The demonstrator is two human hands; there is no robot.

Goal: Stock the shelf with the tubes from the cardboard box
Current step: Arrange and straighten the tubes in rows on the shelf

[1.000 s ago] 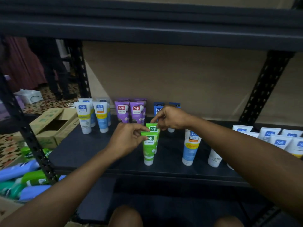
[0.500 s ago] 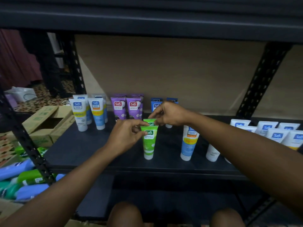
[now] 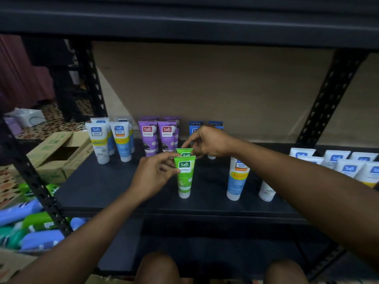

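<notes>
Tubes cap-down midway along the shelf (image 3: 102,187), near its front edge: front green tube (image 3: 184,177) pinched at the crimp by left hand (image 3: 152,175), rear green tube (image 3: 185,152) pinched likewise by right hand (image 3: 209,142). Likely light, soft-walled, easily toppled; best held by stiff crimp, not squeezed mid-body.

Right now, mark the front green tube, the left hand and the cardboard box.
front green tube (image 3: 185,179): head view, on its label below the logo.
left hand (image 3: 152,177): head view, on the back of the hand.
cardboard box (image 3: 51,173): head view, on its front wall.
</notes>
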